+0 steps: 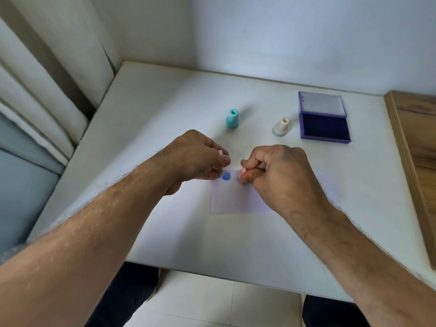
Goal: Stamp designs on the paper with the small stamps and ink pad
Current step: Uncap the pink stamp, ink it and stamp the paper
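Note:
A pale lilac paper [236, 199] lies on the white table [165, 109]. One blue round print [226, 176] marks the paper's top left corner. My right hand [276, 173] is shut on a pink stamp [242, 173], whose tip shows just right of the print, at the paper's top edge. My left hand [198, 156] is closed over a small pink piece [220, 152], mostly hidden by the fingers. A teal stamp [232, 118] and a cream stamp [281, 127] stand upright behind the hands. The purple ink pad [324, 127] lies open at the right.
A wooden board [415, 147] runs along the table's right side. White walls meet behind the table, and a curtain [47, 90] hangs at the left. Below the table's near edge are a tiled floor and my dark-clothed legs.

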Available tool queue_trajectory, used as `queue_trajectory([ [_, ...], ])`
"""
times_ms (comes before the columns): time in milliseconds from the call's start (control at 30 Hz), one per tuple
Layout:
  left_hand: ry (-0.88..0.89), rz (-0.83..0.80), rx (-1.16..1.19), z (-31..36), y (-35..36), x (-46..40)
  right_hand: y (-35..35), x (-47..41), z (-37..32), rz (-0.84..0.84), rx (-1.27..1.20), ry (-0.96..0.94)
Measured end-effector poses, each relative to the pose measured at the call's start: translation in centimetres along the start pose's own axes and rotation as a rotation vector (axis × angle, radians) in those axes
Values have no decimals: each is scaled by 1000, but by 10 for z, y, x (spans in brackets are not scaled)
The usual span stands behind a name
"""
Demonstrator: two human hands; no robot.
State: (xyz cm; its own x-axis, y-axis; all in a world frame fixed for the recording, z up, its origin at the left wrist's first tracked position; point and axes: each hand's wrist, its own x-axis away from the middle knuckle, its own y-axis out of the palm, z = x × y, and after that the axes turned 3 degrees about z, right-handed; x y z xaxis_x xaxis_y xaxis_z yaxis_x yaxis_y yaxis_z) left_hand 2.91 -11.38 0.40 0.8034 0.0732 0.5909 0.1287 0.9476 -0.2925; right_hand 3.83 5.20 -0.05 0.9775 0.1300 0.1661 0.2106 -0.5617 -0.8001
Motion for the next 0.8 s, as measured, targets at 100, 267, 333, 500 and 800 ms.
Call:
queue_trajectory([
  [100,-5,9,-12,1,1,0,-2,-1,-3,-22,-6,35],
  [267,-9,5,-9,0,0,-1,-2,-3,-6,-75,24,51],
  [333,-10,2,-11,1,0,-1,-2,-3,-8,-58,36,49],
  [500,19,-18,-6,2,1,0,-3,0,-9,-55,71,56],
  [800,78,26,47,8,10,-1,0,-5,-5,-91,78,96],
])
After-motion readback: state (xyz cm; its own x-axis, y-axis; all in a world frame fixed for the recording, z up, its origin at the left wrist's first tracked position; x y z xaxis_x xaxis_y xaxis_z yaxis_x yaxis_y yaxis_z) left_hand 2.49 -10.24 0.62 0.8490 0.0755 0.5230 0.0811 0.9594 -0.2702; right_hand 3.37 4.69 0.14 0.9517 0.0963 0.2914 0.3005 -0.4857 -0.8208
